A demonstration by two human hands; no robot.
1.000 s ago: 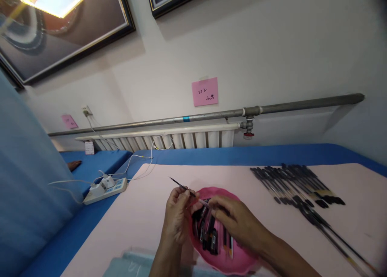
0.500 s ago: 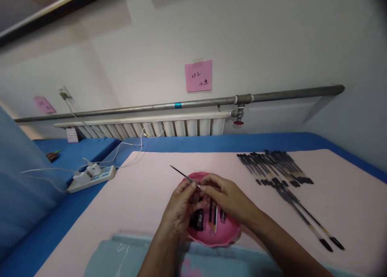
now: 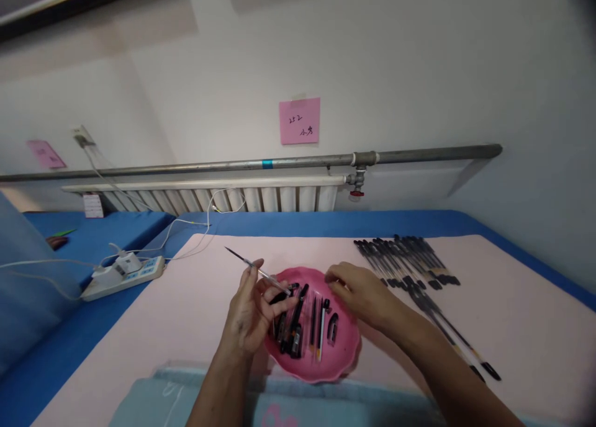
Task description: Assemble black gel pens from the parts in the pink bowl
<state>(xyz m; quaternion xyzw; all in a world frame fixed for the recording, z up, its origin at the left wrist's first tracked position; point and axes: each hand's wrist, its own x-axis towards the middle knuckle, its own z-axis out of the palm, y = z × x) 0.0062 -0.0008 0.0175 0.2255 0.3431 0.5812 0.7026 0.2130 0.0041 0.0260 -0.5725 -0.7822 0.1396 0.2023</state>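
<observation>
My left hand (image 3: 249, 318) is at the left side of a pink scalloped bowl (image 3: 321, 375), its fingers pinching a pen (image 3: 269, 278). The pen has a clear barrel, and its thin dark end points up and left. Inside the bowl lie black pen caps (image 3: 297, 340), slender dark and white pen parts (image 3: 322, 331) and a small black clip-like piece (image 3: 332, 328). At the bowl's upper right rim is my right hand (image 3: 361, 290), with curled fingers. Whatever its fingertips may hold is hidden.
Several black-capped pens (image 3: 403, 259) lie in a row on the pink sheet (image 3: 186, 315), with more pens (image 3: 449, 331) nearer. A power strip (image 3: 123, 278) with plugs and white cables is at left. A light-blue cloth (image 3: 153, 396) borders the front. A radiator (image 3: 261, 197) stands behind.
My hands have moved apart. The left keeps the pen and has shifted left; the right has gone to the bowl's right rim. More of the bowl's contents shows, and the view has shifted slightly.
</observation>
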